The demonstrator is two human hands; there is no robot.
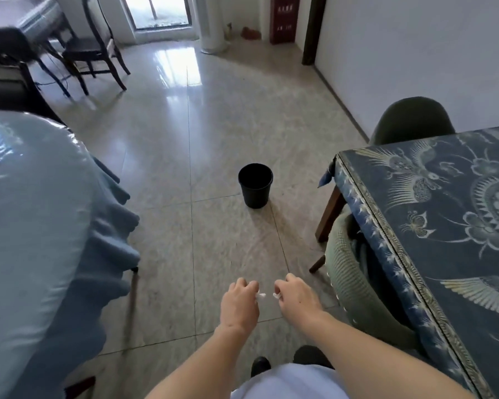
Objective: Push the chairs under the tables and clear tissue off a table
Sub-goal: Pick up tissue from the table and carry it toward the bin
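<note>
Head view, items ordered by apparent size:
- Pale blue cloth-covered table (pixel 35 226), left of frame.
- Dark blue table with a bird-and-flower patterned top (pixel 444 226), right of frame.
- Green ribbed upholstered chair (pixel 355 272), tucked under that table's near edge; dark rounded chair back (pixel 412 118) behind its far edge.
- Dark wooden chair (pixel 95 50), upper left.
- Black round plastic bin (pixel 255 185), centre, standing on the tiled floor.
- Left hand (pixel 239 305), lower centre, fingers curled, pinching a small white tissue scrap (pixel 261 295).
- Right hand (pixel 297 298), just beside it, fingers curled on another white tissue bit (pixel 276 296).
</note>
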